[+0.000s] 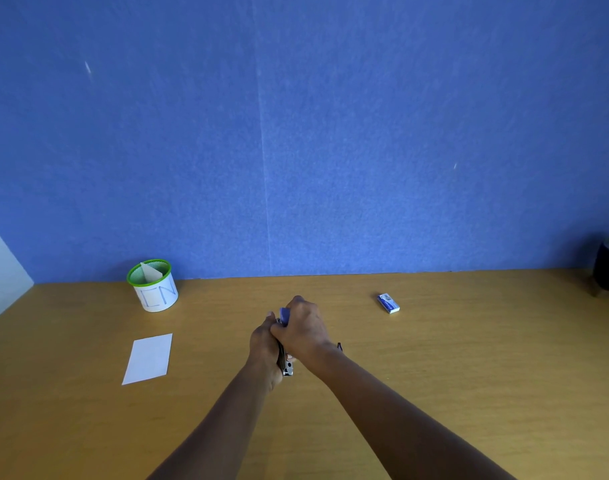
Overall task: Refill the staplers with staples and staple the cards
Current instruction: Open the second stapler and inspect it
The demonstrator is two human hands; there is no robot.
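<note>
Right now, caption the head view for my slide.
Left hand and right hand grip a blue stapler at the desk, white card left, staple box right.

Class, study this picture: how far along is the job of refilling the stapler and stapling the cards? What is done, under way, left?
Done: nothing plainly; the small blue and white staple box lies apart on the wooden table. In hand: the left hand and right hand both grip the blue and metal stapler; whether it is loaded is hidden. Left: the white rectangular card lies flat, away from the stapler.
</note>
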